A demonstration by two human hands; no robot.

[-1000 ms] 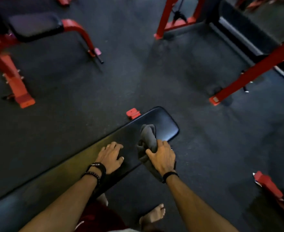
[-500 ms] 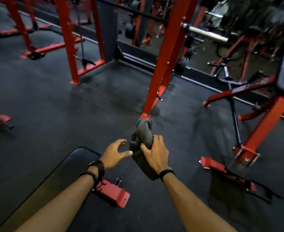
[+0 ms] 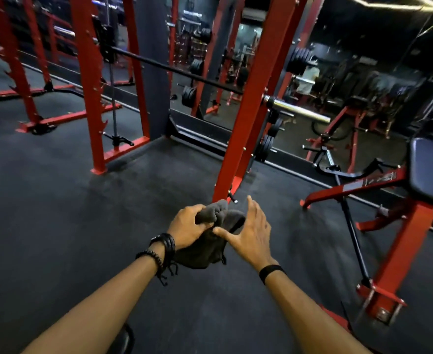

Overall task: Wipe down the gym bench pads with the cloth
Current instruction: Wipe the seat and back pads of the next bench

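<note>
Two hands mid-air over dark rubber floor. Left hand grips crumpled grey cloth, fingers curled round it. Right hand spread, thumb touching cloth. Blue padded seat on red frame far right, well apart.

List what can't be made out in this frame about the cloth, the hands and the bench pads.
- Head view: cloth, lower part covered by left hand.
- Right hand: palm side faces away, so contact with the cloth is unclear.
- Padded seat: cut off by right edge.
- Mirror reflections: too dark and small.
</note>
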